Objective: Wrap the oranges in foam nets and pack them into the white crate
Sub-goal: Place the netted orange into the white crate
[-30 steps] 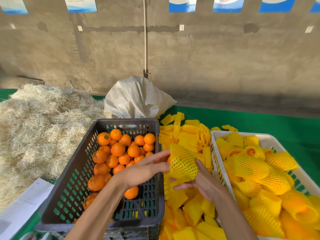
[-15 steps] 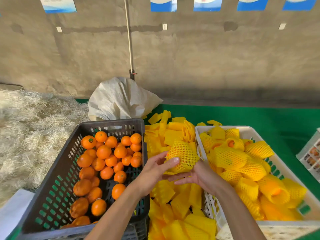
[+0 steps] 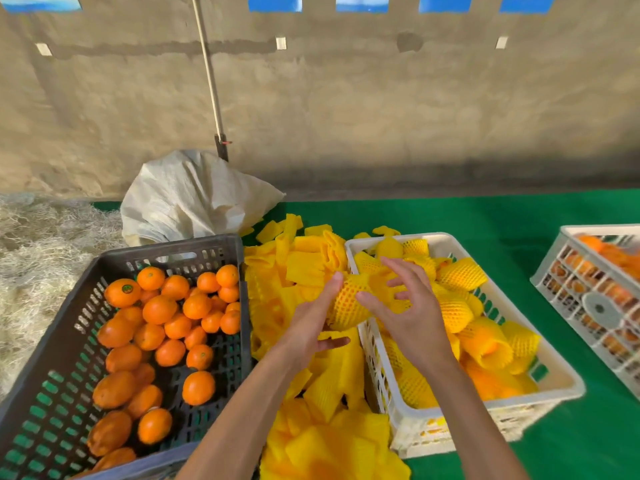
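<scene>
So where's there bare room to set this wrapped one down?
The white crate has free floor in its near right corner, between wrapped oranges and rim. Green cloth is bare between it and the far-right crate. Crowded: the net pile between crates, and the dark crate's far half.

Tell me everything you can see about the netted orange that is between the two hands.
The netted orange is a round fruit inside a yellow foam net with a diamond mesh; orange skin shows through the holes. It is held in the air, over the near left rim of the white crate. The left hand touches its left side with straight fingers; the right hand touches its right side, fingers spread.
</scene>
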`<state>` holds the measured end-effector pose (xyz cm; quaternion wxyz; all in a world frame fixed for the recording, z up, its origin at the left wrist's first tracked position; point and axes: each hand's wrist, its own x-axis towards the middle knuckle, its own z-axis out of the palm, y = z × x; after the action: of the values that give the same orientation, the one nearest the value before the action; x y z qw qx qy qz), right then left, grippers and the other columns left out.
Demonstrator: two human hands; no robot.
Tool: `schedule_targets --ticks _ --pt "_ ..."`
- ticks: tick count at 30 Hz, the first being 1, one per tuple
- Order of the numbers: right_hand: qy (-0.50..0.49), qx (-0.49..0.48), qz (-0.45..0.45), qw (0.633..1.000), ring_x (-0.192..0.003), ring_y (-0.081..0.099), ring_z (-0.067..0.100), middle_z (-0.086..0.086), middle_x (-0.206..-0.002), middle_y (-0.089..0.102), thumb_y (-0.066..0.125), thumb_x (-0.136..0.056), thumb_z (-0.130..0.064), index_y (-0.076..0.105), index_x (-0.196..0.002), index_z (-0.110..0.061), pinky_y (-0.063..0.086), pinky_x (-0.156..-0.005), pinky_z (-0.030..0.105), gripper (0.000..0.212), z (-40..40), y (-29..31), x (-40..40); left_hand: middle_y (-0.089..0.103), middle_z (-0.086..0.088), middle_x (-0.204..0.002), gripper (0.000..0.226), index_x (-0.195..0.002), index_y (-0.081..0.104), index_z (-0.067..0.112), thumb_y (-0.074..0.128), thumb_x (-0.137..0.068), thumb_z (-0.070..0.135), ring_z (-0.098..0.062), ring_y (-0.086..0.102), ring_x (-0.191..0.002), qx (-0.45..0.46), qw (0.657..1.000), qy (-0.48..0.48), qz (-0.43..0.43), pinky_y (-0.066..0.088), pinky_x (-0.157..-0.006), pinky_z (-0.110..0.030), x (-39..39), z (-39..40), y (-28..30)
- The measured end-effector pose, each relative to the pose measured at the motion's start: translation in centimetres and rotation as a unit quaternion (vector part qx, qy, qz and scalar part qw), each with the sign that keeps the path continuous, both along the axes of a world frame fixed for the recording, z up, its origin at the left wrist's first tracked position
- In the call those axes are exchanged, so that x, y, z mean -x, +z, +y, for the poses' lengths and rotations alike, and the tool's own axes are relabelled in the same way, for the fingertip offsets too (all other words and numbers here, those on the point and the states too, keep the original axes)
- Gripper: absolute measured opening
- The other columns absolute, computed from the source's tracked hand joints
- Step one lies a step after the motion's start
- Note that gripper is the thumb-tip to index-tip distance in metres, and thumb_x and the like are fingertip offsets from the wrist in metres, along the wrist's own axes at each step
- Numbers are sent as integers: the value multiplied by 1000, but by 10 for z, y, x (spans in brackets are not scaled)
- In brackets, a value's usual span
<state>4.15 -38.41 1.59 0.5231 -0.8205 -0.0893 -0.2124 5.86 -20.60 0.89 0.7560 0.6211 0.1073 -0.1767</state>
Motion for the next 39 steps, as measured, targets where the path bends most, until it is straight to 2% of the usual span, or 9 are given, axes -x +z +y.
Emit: schedule_targets --ticks 4,7,10,16,19,22,26,34,39 --pt "38 78 70 994 -142 28 -4 -31 -151 33 67 -78 -76 33 -149 -51 36 -112 30 82 -10 -13 0 77 17 -107 75 -114 71 47 60 -61 98 -15 70 -108 -35 998 -45 -16 58 -73 -33 -3 -37 7" --pt "-86 182 12 980 -135 34 5 -24 -144 42 54 -81 -83 42 -147 -43 38 -110 37 79 -28 -12 3 73 16 -103 67 -105 65 42 42 -74 97 -13 66 -104 -82 996 -27 -21 54 -72 -32 -12 -59 13" --pt "-198 278 -20 940 -134 37 21 -9 -147 44 45 -79 -89 50 -142 -36 36 -109 45 82 -48 -15 6 71 10 -112 62 -110 63 40 30 -87 88 -16 66 -108 -109 992 -57 -44 55 -89 -39 -19 -77 14" --pt "-233 129 70 961 -115 58 30 1 -136 54 66 -76 -74 39 -133 -23 49 -77 41 81 -96 -18 -3 68 -3 -131 49 -119 71 26 34 -108 56 -21 61 -121 -106 986 -91 -96 49 -102 -40 -30 -114 26" --pt "-259 135 22 956 -124 53 29 0 -138 50 69 -81 -65 39 -137 -21 50 -85 46 77 -110 -9 -21 57 -6 -148 54 -143 59 14 36 -110 50 -22 52 -136 -59 986 -118 -99 46 -112 -42 -40 -135 33" --pt "-283 183 29 941 -132 48 32 5 -145 49 67 -86 -61 41 -144 -16 40 -106 50 78 -121 -5 -41 43 -11 -160 51 -154 42 5 42 -112 34 -19 42 -146 32 990 -108 -88 45 -108 -24 -54 -152 40" --pt "-234 250 75 937 -148 32 31 4 -158 40 71 -86 -56 51 -144 -20 15 -122 52 71 -127 -14 -53 53 -10 -149 36 -141 52 9 52 -109 25 -26 45 -144 52 995 -29 -79 47 -110 -36 -71 -151 38" --pt "-91 178 40 979 -130 52 19 1 -136 62 71 -94 -28 68 -124 -15 39 -114 36 32 -58 -31 -50 68 -9 -131 36 -134 63 9 65 -102 25 -28 67 -118 -40 997 41 -43 61 -90 -45 -69 -64 14" --pt "3 229 66 971 -133 49 19 2 -141 58 63 -99 -18 63 -133 -15 39 -112 29 34 7 -53 -49 67 -14 -129 26 -122 65 7 64 -103 24 -32 66 -118 -100 991 91 15 55 -102 -52 -62 -11 -3"
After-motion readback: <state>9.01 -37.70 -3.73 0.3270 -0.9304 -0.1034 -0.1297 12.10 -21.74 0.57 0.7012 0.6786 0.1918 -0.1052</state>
